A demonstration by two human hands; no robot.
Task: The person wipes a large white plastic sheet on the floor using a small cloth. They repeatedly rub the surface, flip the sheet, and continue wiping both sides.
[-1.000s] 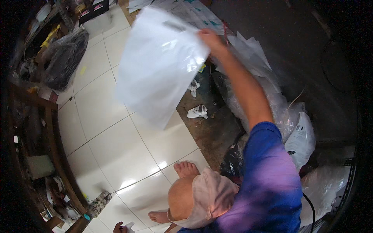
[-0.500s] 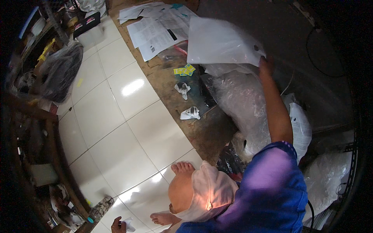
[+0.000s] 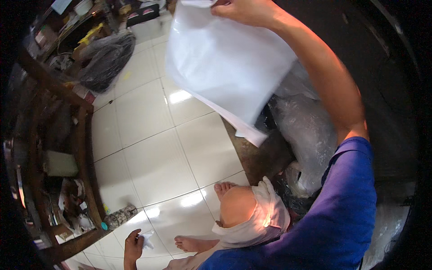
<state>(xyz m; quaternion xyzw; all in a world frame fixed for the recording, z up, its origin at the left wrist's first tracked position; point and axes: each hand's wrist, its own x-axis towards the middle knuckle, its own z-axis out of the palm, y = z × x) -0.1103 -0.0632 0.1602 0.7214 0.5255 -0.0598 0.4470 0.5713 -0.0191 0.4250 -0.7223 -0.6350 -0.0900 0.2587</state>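
Observation:
My right hand [image 3: 238, 11] is raised at the top of the view, its fingers closed on the upper edge of a large white plastic bag [image 3: 229, 54]. The bag hangs flat and slightly blurred, with a folded strip along its lower edge. It covers part of the floor and the brown board [image 3: 252, 155]. Low on the left, my left hand [image 3: 133, 245] is held over the tiles, fingers curled round a small crumpled white tissue [image 3: 147, 240].
Clear plastic wrapping [image 3: 306, 130] is heaped on the right, beside my right arm. A wooden shelf [image 3: 85, 157] with mixed items runs along the left. A bottle with a teal cap [image 3: 119, 218] lies by its foot. Dark wrapped plastic [image 3: 105, 58] and a black-lidded container [image 3: 143, 15] stand farther off.
My right hand has lifted the white bag off the heap and swung it left and closer. The view has shifted, and more of my left hand with the tissue shows.

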